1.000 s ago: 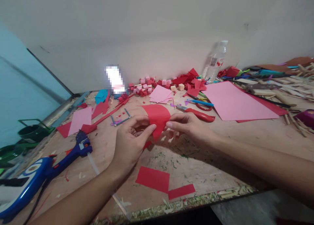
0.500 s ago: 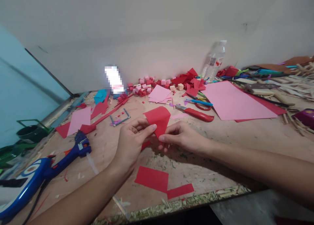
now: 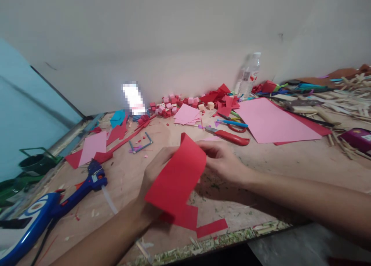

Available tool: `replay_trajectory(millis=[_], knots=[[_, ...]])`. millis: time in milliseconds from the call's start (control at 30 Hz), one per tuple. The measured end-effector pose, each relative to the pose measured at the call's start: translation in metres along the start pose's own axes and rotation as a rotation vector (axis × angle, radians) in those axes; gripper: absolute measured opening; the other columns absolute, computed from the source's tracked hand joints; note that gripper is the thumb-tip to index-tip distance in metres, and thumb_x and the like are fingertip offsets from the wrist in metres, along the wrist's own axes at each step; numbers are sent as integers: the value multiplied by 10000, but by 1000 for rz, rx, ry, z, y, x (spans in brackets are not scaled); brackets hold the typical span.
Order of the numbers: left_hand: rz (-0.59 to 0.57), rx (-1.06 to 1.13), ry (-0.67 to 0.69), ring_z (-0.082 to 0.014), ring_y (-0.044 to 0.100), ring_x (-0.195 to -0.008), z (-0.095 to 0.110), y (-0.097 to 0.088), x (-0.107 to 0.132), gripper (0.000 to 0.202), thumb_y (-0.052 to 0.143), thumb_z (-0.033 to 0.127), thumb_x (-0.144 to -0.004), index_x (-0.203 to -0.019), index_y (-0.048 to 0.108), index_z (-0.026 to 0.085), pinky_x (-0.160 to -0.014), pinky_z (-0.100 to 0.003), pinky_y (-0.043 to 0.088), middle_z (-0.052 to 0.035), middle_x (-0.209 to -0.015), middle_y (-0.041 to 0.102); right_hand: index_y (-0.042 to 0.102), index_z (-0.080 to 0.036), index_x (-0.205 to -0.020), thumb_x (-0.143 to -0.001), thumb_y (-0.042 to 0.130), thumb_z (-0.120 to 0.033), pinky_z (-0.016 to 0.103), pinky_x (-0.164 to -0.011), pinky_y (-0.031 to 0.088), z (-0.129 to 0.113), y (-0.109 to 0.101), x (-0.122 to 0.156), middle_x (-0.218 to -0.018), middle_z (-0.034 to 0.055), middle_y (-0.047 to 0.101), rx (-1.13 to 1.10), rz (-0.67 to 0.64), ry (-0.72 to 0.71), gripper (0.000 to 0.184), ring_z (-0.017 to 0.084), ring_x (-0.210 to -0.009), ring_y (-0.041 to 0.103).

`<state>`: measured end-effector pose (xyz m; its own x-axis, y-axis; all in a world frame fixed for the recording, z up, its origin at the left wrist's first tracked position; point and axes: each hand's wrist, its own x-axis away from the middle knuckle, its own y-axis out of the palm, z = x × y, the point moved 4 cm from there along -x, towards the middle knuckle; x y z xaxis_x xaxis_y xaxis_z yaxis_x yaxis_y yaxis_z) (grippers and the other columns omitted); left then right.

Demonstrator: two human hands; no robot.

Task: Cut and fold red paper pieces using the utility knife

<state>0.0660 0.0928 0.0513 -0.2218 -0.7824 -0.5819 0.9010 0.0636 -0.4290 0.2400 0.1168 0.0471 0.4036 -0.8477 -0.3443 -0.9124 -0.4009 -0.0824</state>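
Note:
A sheet of red paper [image 3: 178, 173] curls between my two hands, its broad face toward me. My left hand [image 3: 158, 163] is behind the paper's left side, most of its fingers hidden by it. At the paper's right edge my right hand [image 3: 222, 161] is closed on it, the fingertips out of sight behind the sheet. Below lie a red paper rectangle [image 3: 189, 217], partly covered by the held sheet, and a narrow red paper strip [image 3: 212, 227], near the table's front edge.
A blue glue gun [image 3: 94, 177] lies left, a red-handled knife [image 3: 232, 137] ahead. Pink sheets [image 3: 275, 119], small cubes [image 3: 165, 109], red scraps [image 3: 226, 98], a plastic bottle [image 3: 249, 76] and a lit phone [image 3: 133, 98] are toward the wall. Thin sticks [image 3: 353, 92] pile up at right.
The red paper, folded over on itself earlier, is now opened out into a larger curled face and hangs lower left, covering my left fingers and part of the rectangle.

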Motion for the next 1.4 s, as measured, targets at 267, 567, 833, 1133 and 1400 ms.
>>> replay_trajectory(millis=[267,567,833,1133,1400], knots=[[86,330,-350,-172,669,-797,-9,-9,-13,147,646,298,-966,-952,771,222,-725,-263,532,-26,-908,737,827,-185,-1025,-891,655,-142,292,-732,542,2,-17,-3,-1000,47,829,295,-2,-75,223,202,-886,746],[-180,563,-665,-131,608,-680,-10,1,-13,204,801,405,-859,-922,787,211,-578,-196,450,-9,-783,684,818,-169,-1041,-956,572,-161,293,-674,489,-7,-17,-1,-919,52,812,449,-93,-101,260,179,-792,691],[-161,519,-593,-163,634,-733,1,4,-15,159,802,367,-862,-855,803,208,-586,-223,482,-28,-824,722,838,-195,-1046,-949,575,-169,301,-709,503,-5,-15,-1,-906,52,809,424,-83,-54,282,190,-804,694],[-88,544,-677,-139,651,-703,-8,3,-12,183,876,331,-771,-802,770,185,-612,-206,498,-10,-782,726,814,-170,-897,-888,647,-281,261,-560,449,5,-20,-5,-698,6,701,60,-46,114,201,141,-608,581],[-103,503,-677,-165,670,-692,-5,4,-13,156,869,298,-752,-814,795,177,-599,-233,520,-42,-795,754,781,-171,-825,-884,727,-380,259,-500,392,4,-20,-6,-702,8,681,168,19,144,224,119,-569,544]])
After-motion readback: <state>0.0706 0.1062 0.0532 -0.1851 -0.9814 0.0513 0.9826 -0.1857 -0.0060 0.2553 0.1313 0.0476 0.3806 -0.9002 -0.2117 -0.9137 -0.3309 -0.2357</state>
